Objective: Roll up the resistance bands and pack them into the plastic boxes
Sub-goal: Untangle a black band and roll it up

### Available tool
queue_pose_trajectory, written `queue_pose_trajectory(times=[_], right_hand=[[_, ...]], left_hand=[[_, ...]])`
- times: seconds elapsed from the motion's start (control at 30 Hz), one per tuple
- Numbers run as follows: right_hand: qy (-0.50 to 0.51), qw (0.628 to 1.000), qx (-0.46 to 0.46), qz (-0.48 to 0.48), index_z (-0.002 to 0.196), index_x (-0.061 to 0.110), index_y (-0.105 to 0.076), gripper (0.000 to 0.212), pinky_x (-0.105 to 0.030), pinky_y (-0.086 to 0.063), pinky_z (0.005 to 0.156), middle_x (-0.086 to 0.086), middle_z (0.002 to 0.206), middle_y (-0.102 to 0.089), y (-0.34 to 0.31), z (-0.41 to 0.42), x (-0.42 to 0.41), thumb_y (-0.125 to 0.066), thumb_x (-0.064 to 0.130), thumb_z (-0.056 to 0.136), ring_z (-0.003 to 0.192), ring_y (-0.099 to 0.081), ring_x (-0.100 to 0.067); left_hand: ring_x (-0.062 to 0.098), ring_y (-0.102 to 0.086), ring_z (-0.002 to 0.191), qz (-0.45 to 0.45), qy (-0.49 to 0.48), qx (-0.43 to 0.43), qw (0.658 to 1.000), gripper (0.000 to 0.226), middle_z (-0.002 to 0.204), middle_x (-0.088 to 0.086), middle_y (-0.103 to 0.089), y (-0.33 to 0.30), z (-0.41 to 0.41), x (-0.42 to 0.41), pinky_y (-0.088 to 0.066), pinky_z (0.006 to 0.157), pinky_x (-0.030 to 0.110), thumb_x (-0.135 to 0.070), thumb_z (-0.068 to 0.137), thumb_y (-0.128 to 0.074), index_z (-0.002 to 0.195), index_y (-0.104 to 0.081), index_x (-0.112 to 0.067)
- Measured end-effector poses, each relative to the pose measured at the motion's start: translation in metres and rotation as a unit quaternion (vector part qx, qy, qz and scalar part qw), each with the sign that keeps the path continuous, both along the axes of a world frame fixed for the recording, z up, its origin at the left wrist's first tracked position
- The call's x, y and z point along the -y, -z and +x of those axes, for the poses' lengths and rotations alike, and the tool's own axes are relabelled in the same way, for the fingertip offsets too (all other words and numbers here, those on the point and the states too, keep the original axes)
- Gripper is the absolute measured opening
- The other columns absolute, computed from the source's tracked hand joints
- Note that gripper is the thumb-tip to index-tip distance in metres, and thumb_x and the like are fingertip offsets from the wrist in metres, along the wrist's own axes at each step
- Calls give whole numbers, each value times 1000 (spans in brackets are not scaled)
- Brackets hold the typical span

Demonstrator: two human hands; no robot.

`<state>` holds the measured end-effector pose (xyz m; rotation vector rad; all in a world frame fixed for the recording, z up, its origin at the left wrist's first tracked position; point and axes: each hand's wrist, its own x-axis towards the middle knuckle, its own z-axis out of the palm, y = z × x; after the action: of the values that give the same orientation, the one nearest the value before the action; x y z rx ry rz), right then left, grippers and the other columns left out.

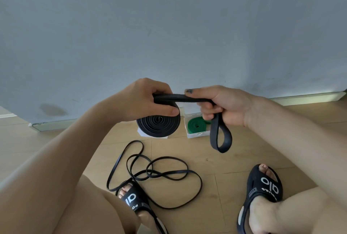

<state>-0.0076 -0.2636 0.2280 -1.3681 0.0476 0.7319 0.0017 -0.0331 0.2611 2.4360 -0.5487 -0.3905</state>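
At frame centre, a black coil (158, 123) is gripped by the left hand (144, 99); its loose tail (220, 135) runs rightward, pinched in the right hand (223, 105), hanging above the box (197, 135).

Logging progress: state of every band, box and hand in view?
Wide black band: mostly coiled, tail loop hanging loose.
Green band: rolled, inside the open right box.
Thin black bands: unrolled, tangled on the floor.
Left hand: grips the coil.
Right hand: holds the tail.
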Motion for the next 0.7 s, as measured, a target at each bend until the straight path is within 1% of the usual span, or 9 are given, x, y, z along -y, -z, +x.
queue_pose_trajectory(times=[0.1,0.17,0.23,0.3,0.4,0.47,0.57,0.63,0.7], right_hand=[[69,996,44,-24,56,24,-69,30,-29,-25,56,5,46,-34,-6,9,5,-76,24,86,44,-21,-11],[114,991,70,-23,71,22,-71,20,-27,-26,54,5,45,-35,-12,14,9,-73,18,91,44,-22,-11],[136,987,83,-26,81,19,-69,11,-26,-28,52,5,46,-37,-15,18,13,-72,16,91,45,-23,-11],[136,987,76,-27,75,21,-70,16,-27,-27,53,4,47,-37,-14,18,14,-74,18,91,46,-23,-11],[133,989,62,-20,66,21,-65,26,-29,-26,55,3,48,-34,-6,13,8,-75,22,90,46,-21,-13],[130,990,54,-23,72,18,-58,25,-29,-25,55,3,47,-35,-2,9,4,-73,24,91,44,-22,-12],[98,995,8,14,90,11,-62,23,-27,-26,54,4,49,-38,6,-2,-3,-69,33,94,42,-25,-9],[80,996,-28,40,103,5,-63,37,-26,-27,54,3,54,-38,13,-10,-11,-65,41,97,44,-24,-8],[72,994,-46,63,114,1,-62,50,-27,-29,57,1,60,-43,19,-15,-18,-62,49,97,47,-25,-9]], left_hand=[[13,-66,77,20,-2,-10,1000,23,82,0,-70,5,0,4,-55,66,34,-44,78,-82,88,-71,-26],[6,-66,77,19,-8,-20,1000,23,82,-6,-71,8,0,6,-56,66,28,-44,75,-84,88,-71,-29],[-1,-64,73,9,-21,-14,1000,22,78,-12,-70,8,1,8,-52,61,17,-43,74,-85,85,-70,-31],[-1,-60,66,-37,-55,-1,998,20,73,-10,-67,5,6,8,-47,58,12,-41,76,-85,84,-70,-28],[3,-57,65,-105,-93,1,990,20,71,-6,-62,2,11,3,-45,56,12,-37,81,-83,86,-72,-22],[4,-59,68,-120,-98,-7,988,18,74,-5,-64,3,11,1,-46,58,13,-37,82,-82,88,-73,-22],[7,-62,74,-143,-104,-11,984,16,87,5,-71,6,11,0,-50,65,21,-37,85,-80,91,-74,-23],[8,-64,76,-164,-114,-8,980,17,90,6,-72,8,12,0,-51,67,23,-37,86,-79,93,-74,-22],[6,-65,77,-185,-125,0,975,16,90,3,-73,10,12,0,-52,66,19,-36,88,-78,95,-74,-22]])
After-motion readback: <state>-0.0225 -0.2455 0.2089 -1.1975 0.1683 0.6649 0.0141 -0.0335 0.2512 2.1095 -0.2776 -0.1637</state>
